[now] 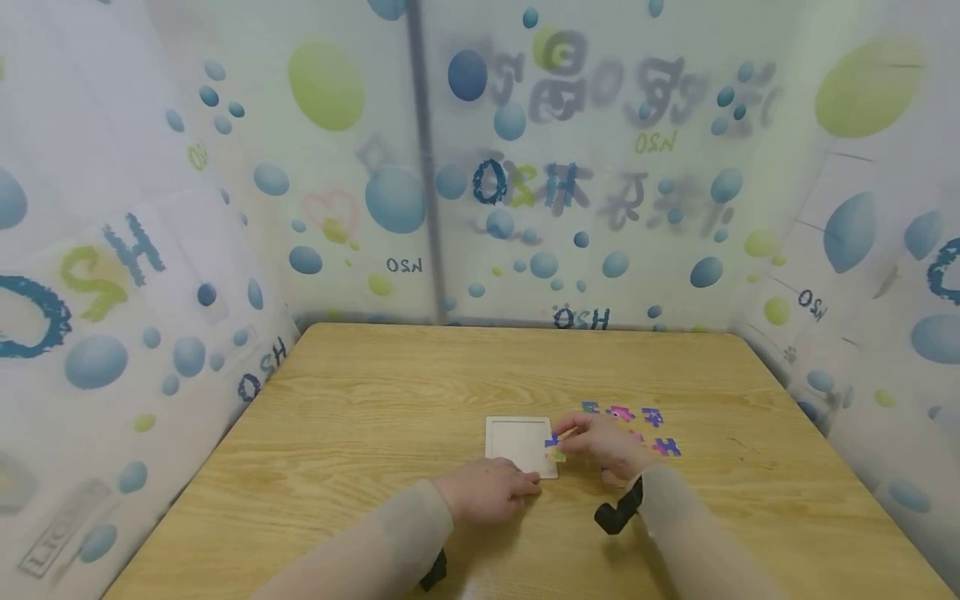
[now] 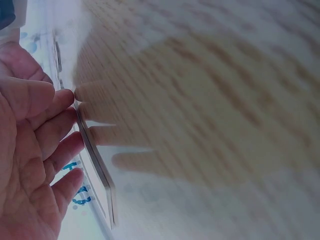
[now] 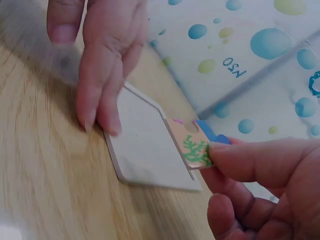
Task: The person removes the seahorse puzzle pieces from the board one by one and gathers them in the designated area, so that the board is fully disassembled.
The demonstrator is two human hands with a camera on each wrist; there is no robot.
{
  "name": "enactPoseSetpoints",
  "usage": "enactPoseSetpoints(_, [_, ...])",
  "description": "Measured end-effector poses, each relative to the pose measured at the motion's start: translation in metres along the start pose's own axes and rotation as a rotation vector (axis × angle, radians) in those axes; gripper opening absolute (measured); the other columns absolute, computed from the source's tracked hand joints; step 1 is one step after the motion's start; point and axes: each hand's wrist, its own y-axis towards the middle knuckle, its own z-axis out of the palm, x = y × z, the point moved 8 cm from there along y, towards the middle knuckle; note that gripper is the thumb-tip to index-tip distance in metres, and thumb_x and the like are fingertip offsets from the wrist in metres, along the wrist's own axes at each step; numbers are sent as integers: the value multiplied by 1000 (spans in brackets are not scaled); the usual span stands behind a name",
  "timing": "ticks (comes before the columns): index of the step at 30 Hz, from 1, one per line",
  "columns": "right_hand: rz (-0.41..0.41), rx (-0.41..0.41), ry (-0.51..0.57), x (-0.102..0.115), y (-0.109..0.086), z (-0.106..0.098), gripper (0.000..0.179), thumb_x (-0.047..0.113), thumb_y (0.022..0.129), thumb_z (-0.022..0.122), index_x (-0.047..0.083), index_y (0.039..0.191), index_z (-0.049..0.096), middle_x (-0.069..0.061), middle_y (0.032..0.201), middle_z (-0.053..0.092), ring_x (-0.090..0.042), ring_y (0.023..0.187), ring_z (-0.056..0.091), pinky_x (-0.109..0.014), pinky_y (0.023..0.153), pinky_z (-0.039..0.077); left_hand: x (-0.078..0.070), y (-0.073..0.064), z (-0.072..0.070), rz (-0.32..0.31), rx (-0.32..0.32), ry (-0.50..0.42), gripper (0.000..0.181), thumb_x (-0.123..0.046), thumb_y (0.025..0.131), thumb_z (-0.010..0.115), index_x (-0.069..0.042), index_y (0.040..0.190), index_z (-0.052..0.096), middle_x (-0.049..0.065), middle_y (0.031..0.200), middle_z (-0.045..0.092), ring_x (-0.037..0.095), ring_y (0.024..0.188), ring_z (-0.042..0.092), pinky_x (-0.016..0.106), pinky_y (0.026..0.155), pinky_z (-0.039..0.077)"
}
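Note:
A square white puzzle tray (image 1: 517,440) with a raised border lies on the table. My right hand (image 1: 606,447) pinches a jigsaw piece (image 3: 194,147) between thumb and fingers at the tray's right edge. Green coral on a peach ground and a blue tab show on this piece; in the right wrist view it overlaps the border. The left hand (image 1: 489,490) rests its fairly straight fingertips on the tray's near left edge. In the left wrist view those fingers (image 2: 65,150) lie along the thin side of the tray.
Several loose jigsaw pieces, among them a pink one (image 1: 620,412) and a purple one (image 1: 667,447), lie on the wooden table (image 1: 360,392) beyond and right of my right hand. Curtains (image 1: 360,208) printed with bubbles enclose the table's back and sides.

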Motion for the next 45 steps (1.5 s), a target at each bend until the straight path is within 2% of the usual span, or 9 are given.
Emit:
enactPoseSetpoints(6, [9,52,6,-9,-14,-24,31,13,85,71,1,112,62,-10,97,59,-25,85,53,-33,65,47,-1,0,1,-9,4,9,39,-23,99,47,-21,136,56,-10,143,48,8,125,48,24,105,37])
enactPoseSetpoints(11, [5,14,-17,-20,-26,-50,31,12,85,71,-1,113,63,-8,96,59,-22,84,52,-33,70,45,-1,1,2,-12,14,-3,39,-23,99,47,-21,137,55,-10,143,47,9,127,47,25,106,36])
enactPoseSetpoints(16, [-3,73,2,-30,-39,-72,33,10,89,65,-6,116,57,-6,90,58,-18,68,52,-33,58,48,-2,0,3,-18,24,-30,40,-23,99,47,-22,138,55,-11,144,46,9,129,46,26,107,35])
enactPoseSetpoints(19, [-18,106,0,-35,-46,-83,36,9,90,64,-11,118,53,-7,89,62,-19,66,57,-35,61,52,-2,0,3,-17,22,-30,40,-23,99,47,-22,137,55,-12,144,46,9,128,46,25,107,35])
enactPoseSetpoints(25, [45,-11,-121,-48,-58,-113,34,11,87,68,-8,115,61,-7,103,63,-20,85,57,-35,76,48,-2,1,3,-10,14,-13,39,-22,99,47,-22,137,56,-12,143,47,8,127,47,24,105,37])
enactPoseSetpoints(28, [81,-37,-161,-56,-63,-126,33,12,87,68,-7,114,63,-10,112,62,-20,92,54,-36,81,46,-3,1,3,-7,9,-2,39,-21,99,47,-21,136,56,-11,142,48,8,126,48,23,105,37])
enactPoseSetpoints(30, [84,-42,-179,-60,-66,-134,33,13,86,69,-7,112,63,-10,111,63,-19,92,54,-36,81,44,-3,1,2,-7,7,2,39,-21,99,47,-21,136,56,-11,142,48,8,126,48,22,105,37])
enactPoseSetpoints(40, [66,2,-161,-67,-75,-152,37,10,86,67,-12,114,58,-2,107,61,-16,89,51,-29,76,45,-1,0,2,-23,8,-32,38,-21,99,47,-22,136,56,-12,142,47,8,127,47,24,105,37])
enactPoseSetpoints(45, [71,17,-168,-68,-74,-151,32,10,87,67,-11,110,60,-1,94,64,-16,80,54,-30,69,46,0,-1,1,-29,13,-40,38,-21,99,46,-22,136,56,-12,143,47,9,128,46,25,106,36])
